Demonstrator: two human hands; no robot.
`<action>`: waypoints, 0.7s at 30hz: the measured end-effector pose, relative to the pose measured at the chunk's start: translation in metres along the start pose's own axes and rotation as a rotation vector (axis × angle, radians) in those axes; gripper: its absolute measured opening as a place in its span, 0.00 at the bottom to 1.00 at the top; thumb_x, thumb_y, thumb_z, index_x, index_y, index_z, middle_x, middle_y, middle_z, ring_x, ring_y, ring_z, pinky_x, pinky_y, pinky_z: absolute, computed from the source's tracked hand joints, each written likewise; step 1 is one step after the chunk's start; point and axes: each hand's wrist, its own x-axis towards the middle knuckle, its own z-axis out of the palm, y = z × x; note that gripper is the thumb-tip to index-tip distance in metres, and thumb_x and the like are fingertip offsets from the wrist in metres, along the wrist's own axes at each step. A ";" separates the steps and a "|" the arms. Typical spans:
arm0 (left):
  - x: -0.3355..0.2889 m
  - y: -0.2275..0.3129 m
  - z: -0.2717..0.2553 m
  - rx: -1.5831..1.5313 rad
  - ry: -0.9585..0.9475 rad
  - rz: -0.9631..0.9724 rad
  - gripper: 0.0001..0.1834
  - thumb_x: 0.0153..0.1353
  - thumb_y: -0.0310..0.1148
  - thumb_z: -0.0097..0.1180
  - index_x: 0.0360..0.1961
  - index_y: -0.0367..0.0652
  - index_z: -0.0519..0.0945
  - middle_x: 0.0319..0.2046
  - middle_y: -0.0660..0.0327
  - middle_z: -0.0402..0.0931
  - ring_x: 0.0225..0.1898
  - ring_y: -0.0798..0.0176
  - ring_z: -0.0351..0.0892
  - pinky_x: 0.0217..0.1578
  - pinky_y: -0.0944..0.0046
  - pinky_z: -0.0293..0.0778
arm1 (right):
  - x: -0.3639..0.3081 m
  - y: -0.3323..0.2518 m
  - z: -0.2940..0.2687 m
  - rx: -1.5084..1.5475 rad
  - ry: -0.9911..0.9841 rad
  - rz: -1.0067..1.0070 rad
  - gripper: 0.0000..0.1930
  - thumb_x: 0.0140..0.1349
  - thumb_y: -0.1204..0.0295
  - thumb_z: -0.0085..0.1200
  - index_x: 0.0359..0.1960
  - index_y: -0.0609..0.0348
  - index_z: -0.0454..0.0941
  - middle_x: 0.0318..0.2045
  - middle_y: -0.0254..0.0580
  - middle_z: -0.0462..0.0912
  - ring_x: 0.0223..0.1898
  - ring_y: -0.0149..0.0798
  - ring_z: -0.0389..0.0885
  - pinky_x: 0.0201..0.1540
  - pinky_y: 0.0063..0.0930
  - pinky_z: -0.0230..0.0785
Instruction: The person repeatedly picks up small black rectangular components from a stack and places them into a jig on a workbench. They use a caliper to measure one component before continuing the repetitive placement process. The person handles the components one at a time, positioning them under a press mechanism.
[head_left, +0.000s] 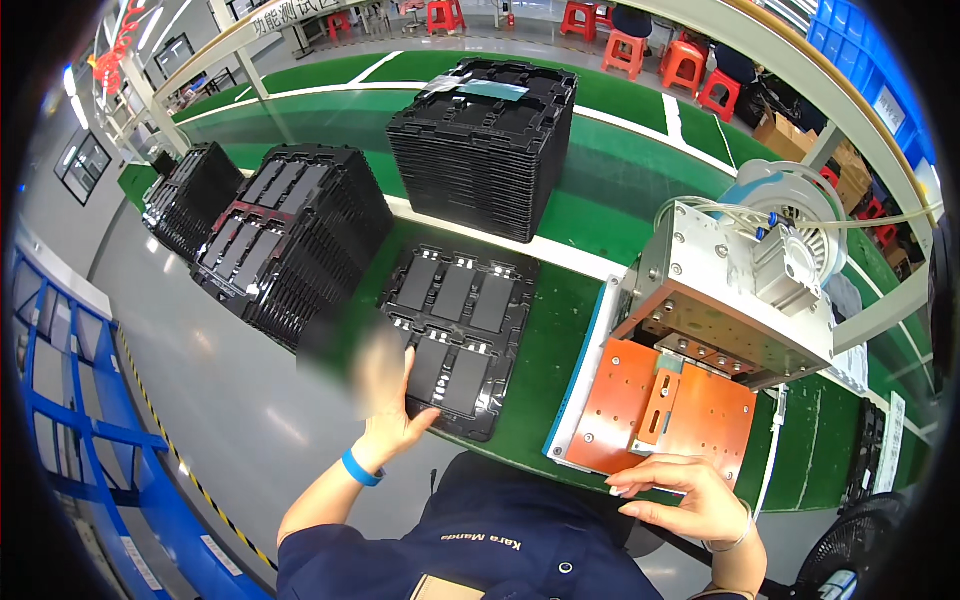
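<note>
On the green desk (548,330), a black tray (463,327) carrying flat dark rectangular pieces (455,290) lies in front of the person, left of the orange plate (610,410). The left hand (385,385) is at the tray's near left side, thumb spread over its edge; its fingers are blurred, so whether they grip anything cannot be told. The right hand (685,495) is at the plate's front edge, fingers bent and thumb apart, with a small pale bit near the fingertips; whether it is held is unclear. A tall stack of black trays (480,165) stands just behind the tray, blocking the view beyond, with a greenish sheet (492,90) on top. A second stack (335,220), loaded with similar pieces, stands to the left, with a third stack (190,205) farther off. A metal machine head (740,285) overhangs the plate's back part, a pale hose (870,222) running off to the right. A black fan (850,550) sits at the lower right, and blue racking (60,390) fills the far left.
</note>
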 end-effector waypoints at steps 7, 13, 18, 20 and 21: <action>0.021 -0.023 -0.009 0.060 -0.238 0.022 0.47 0.53 0.53 0.62 0.70 0.43 0.59 0.72 0.47 0.47 0.73 0.38 0.43 0.69 0.36 0.40 | 0.043 -0.017 -0.002 -0.194 -0.030 -0.197 0.17 0.58 0.72 0.64 0.49 0.55 0.81 0.33 0.41 0.84 0.36 0.38 0.84 0.38 0.30 0.76; 0.086 -0.012 -0.038 0.045 0.002 -0.006 0.27 0.57 0.41 0.63 0.54 0.38 0.75 0.48 0.52 0.72 0.49 0.48 0.72 0.50 0.53 0.71 | 0.174 0.002 0.013 -1.171 0.079 -0.522 0.06 0.59 0.67 0.55 0.32 0.55 0.80 0.29 0.39 0.81 0.35 0.41 0.81 0.35 0.34 0.76; 0.156 -0.025 0.023 0.334 -0.088 -0.225 0.20 0.50 0.43 0.68 0.35 0.38 0.81 0.37 0.52 0.75 0.44 0.48 0.76 0.43 0.53 0.76 | 0.288 0.046 0.029 -1.626 0.049 -0.536 0.08 0.59 0.68 0.53 0.30 0.54 0.84 0.33 0.32 0.84 0.42 0.35 0.80 0.37 0.34 0.74; 0.160 -0.030 0.042 0.391 -0.075 -0.281 0.24 0.47 0.45 0.69 0.35 0.34 0.81 0.40 0.51 0.76 0.46 0.47 0.75 0.43 0.52 0.78 | 0.310 0.056 0.035 -1.724 0.010 -0.555 0.09 0.60 0.67 0.52 0.31 0.52 0.85 0.36 0.31 0.85 0.43 0.35 0.79 0.40 0.36 0.71; 0.162 -0.033 0.044 0.421 -0.074 -0.304 0.25 0.47 0.47 0.69 0.34 0.33 0.81 0.41 0.50 0.76 0.46 0.47 0.77 0.44 0.53 0.78 | 0.319 0.057 0.036 -1.767 -0.075 -0.550 0.09 0.61 0.66 0.51 0.34 0.52 0.84 0.36 0.32 0.86 0.44 0.36 0.80 0.42 0.36 0.70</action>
